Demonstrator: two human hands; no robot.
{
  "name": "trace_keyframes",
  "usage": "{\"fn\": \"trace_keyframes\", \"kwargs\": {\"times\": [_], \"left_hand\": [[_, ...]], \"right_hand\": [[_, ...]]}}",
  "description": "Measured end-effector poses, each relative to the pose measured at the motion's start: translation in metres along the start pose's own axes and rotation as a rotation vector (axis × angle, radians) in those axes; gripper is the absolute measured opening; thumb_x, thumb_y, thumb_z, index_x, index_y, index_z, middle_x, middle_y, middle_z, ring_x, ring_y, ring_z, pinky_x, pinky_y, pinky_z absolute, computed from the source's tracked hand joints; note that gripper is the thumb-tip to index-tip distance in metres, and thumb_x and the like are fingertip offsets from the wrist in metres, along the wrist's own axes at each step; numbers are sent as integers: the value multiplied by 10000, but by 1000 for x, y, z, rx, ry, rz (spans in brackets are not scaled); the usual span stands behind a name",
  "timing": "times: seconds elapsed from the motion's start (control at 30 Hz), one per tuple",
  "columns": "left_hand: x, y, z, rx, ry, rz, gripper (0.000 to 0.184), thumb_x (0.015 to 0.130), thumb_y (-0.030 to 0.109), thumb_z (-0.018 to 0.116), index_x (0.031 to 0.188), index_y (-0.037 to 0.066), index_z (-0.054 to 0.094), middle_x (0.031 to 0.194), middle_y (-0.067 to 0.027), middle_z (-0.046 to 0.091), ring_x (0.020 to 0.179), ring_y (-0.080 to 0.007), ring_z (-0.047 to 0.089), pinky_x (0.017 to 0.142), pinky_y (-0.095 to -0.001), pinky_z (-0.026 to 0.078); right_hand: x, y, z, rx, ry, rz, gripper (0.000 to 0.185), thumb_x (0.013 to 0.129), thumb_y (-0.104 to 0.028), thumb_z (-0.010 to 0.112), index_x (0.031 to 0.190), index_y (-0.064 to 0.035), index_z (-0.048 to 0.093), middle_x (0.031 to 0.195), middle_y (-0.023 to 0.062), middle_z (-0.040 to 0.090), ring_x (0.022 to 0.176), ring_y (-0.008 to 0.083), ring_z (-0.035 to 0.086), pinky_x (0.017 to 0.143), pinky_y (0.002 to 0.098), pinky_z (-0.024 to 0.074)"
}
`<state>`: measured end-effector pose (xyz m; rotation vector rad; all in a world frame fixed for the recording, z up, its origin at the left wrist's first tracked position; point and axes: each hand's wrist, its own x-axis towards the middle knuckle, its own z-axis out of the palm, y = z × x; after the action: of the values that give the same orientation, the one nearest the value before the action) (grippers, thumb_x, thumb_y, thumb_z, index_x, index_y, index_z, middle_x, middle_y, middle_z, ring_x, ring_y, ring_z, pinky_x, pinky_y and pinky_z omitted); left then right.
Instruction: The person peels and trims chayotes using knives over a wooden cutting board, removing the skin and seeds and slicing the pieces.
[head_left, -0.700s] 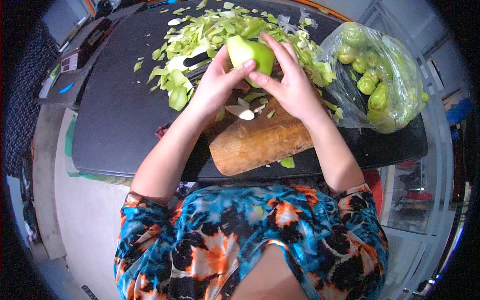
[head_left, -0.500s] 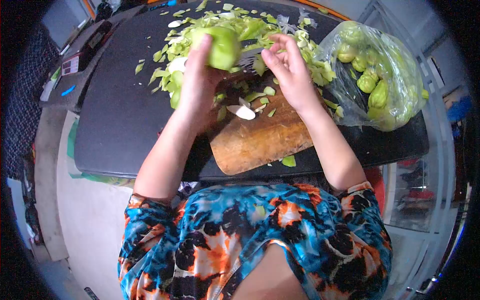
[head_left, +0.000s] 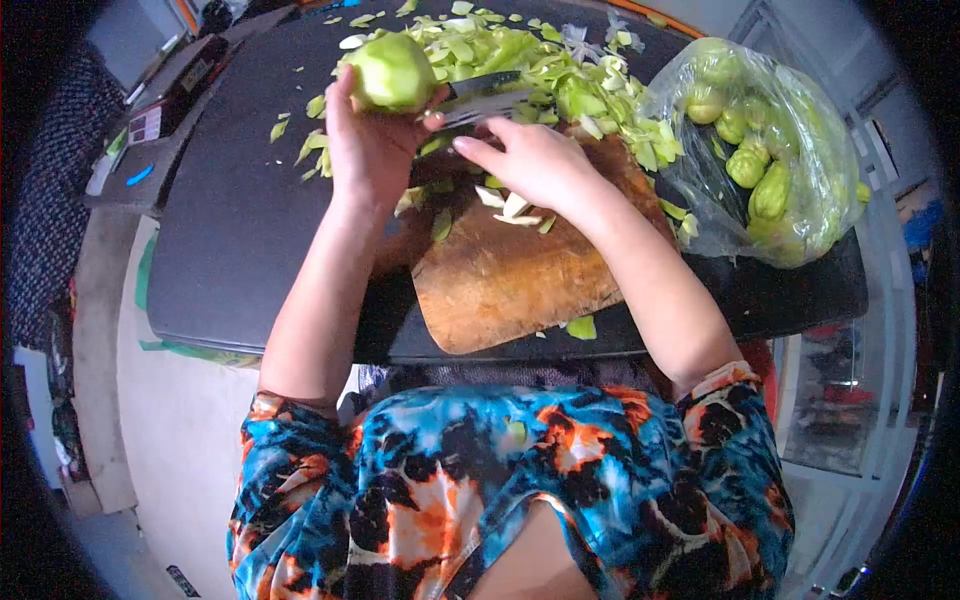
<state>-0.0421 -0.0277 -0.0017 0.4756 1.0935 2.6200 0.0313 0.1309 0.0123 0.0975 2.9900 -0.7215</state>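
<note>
My left hand [head_left: 375,150] is closed around a peeled, pale green chayote [head_left: 395,72], raised above the table's far left part. Beside it, a knife with a shiny, blurred blade [head_left: 485,105] spans the gap between my hands. Its handle is hidden, apparently at my left fingers. My right hand [head_left: 535,165] hovers over the cutting board, palm down, thumb and forefinger apart close to the blade; I cannot tell whether they touch it. Under it lies the wooden cutting board [head_left: 520,275], with white and green pieces [head_left: 512,208] on it.
A heap of green peelings [head_left: 590,90] spreads across the back of the black table [head_left: 240,220]. At the right stands a clear plastic bag [head_left: 820,200] with several whole chayotes [head_left: 748,165]. A peel scrap [head_left: 581,327] lies by the table's front edge.
My left hand has moved left and slightly up with the chayote. My right hand has come left and down, turning palm down toward the blade.
</note>
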Motion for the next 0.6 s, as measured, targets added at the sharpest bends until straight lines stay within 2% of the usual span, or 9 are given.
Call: {"fn": "trace_keyframes", "kwargs": {"times": [0.07,0.13,0.17,0.27,0.3,0.4,0.5,0.53,0.6], "left_hand": [[-2,-2,6,1,-74,-28,586,897,503,373,1231,26,448,1125,-173,585,934,-304,616,683,-349,547],[-7,-2,14,-35,-71,-74,580,910,487,348,1236,18,455,1149,-181,582,949,-298,616,705,-357,550],[-7,-3,14,-30,-90,-81,581,913,485,345,1237,14,453,1149,-181,582,953,-298,615,712,-357,549],[-16,-7,19,2,-104,-110,586,918,487,341,1241,11,448,1151,-179,581,962,-297,611,721,-353,546],[-17,-6,23,15,-108,-110,587,918,489,341,1243,11,447,1152,-178,580,965,-295,610,722,-351,545],[-25,-7,34,35,-155,-114,577,922,490,347,1256,27,435,1165,-173,573,980,-290,603,730,-346,537],[-31,-11,41,44,-114,-96,600,920,539,351,1258,49,427,1138,-155,582,979,-270,600,725,-340,521],[-32,-11,43,63,-96,-89,608,918,551,350,1257,51,427,1130,-152,585,979,-266,599,724,-339,518],[-30,-13,37,46,-120,-144,637,897,598,365,1230,63,454,1105,-150,588,928,-262,611,686,-342,521]], "right_hand": [[-3,10,0,-1,83,-7,554,874,-590,418,1117,-129,604,814,161,656,835,296,647,798,412,481],[-8,15,-10,22,72,62,580,845,-608,437,1028,-95,636,883,140,671,880,320,638,782,427,496],[-9,14,-13,-26,80,126,560,832,-605,459,986,-104,657,865,140,671,860,314,645,757,419,503],[-13,6,1,-317,144,111,493,841,-577,466,1026,-159,650,832,137,668,830,292,652,744,406,503],[-10,6,8,-328,133,77,480,822,-566,486,1029,-162,642,840,142,669,830,303,651,727,412,509],[-6,4,9,-292,115,197,420,822,-558,493,1001,-212,649,861,121,671,855,295,645,730,406,507],[-9,14,8,-225,194,228,385,833,-523,498,980,-203,652,860,131,667,842,300,644,731,403,503],[-15,15,1,-170,216,240,295,812,-398,585,965,-155,656,854,143,662,824,306,641,724,395,502],[-12,44,4,-39,356,163,218,763,-238,652,940,-111,659,851,148,661,821,295,648,703,380,503]]}}
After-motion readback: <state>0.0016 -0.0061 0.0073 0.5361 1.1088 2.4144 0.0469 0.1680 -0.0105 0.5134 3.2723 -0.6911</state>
